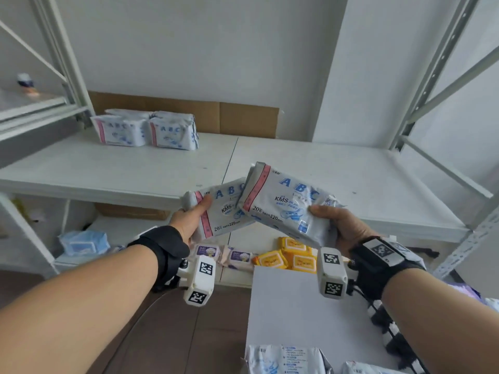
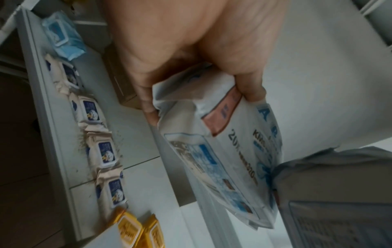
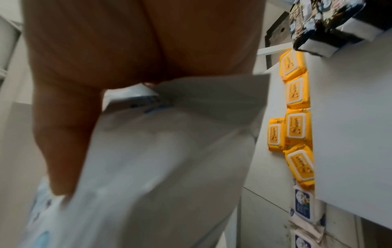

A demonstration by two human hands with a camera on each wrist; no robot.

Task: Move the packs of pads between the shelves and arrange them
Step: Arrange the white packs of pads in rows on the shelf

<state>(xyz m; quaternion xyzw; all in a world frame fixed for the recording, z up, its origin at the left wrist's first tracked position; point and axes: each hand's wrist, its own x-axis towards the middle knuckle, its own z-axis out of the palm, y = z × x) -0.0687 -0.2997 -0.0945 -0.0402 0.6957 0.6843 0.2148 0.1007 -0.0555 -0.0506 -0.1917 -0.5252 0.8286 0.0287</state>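
Observation:
Each hand holds a white ABC pack of pads with a pink stripe in front of the middle shelf (image 1: pixel 135 171). My left hand (image 1: pixel 193 215) grips the lower pack (image 1: pixel 224 211) by its left end, thumb on top; this pack (image 2: pixel 229 151) fills the left wrist view under the hand (image 2: pixel 191 58). My right hand (image 1: pixel 332 220) grips the upper pack (image 1: pixel 283 201) at its right end, and that pack overlaps the left one. In the right wrist view the pack (image 3: pixel 159 159) is blurred under the hand (image 3: pixel 95 58). Two more ABC packs (image 1: pixel 145 129) stand at the shelf's back left.
On the lower shelf lie a blue wipes pack (image 1: pixel 85 242), small purple-labelled packs (image 1: pixel 235 256) and yellow packs (image 1: pixel 293 256). A white surface (image 1: pixel 297 306) near me carries more pad packs (image 1: pixel 286 360). Metal uprights (image 1: pixel 437 71) frame the shelf; cardboard (image 1: pixel 243 117) leans on the back wall.

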